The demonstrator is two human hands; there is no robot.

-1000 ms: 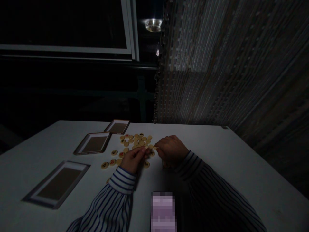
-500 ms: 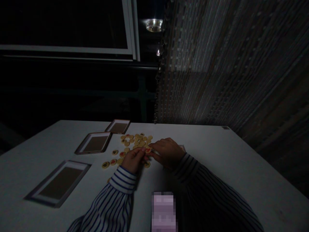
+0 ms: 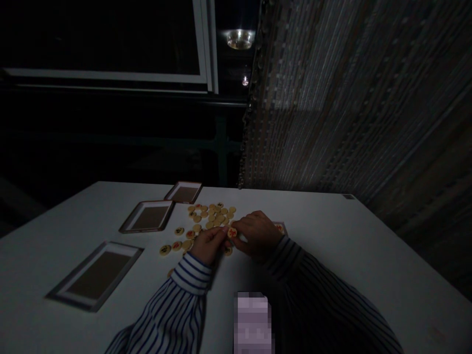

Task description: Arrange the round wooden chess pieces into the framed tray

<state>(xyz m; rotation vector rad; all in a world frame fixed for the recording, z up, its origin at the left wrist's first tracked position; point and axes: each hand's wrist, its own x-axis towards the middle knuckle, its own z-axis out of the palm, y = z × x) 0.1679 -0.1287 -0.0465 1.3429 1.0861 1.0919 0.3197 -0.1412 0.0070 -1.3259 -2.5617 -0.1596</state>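
Observation:
My left hand (image 3: 207, 244) and my right hand (image 3: 260, 235) meet over the table. Between their fingertips is a round Chinese chess piece (image 3: 232, 232), its red character facing up. The right thumb and fingers pinch it, and the left thumb and fingers close at its left edge. Just beyond the hands lies a loose cluster of wooden Chinese chess pieces (image 3: 217, 216), many without a visible mark. To the left, a black-marked piece (image 3: 165, 250) and a red-marked piece (image 3: 177, 246) lie apart. Another piece (image 3: 228, 251) is partly hidden below my left fingers.
Three shallow framed trays stand on the left of the white table (image 3: 332, 255): a near one (image 3: 55, 296), a middle one (image 3: 123, 229) and a far one (image 3: 200, 189). Behind my right hand, another tray with a red-marked piece (image 3: 280, 228) partly shows. A blurred phone-like object (image 3: 253, 322) lies in front.
The view has shifted slightly, so the table scene sits a little further right. Both hands still hold the red-marked piece. More of the tray behind my right hand shows.

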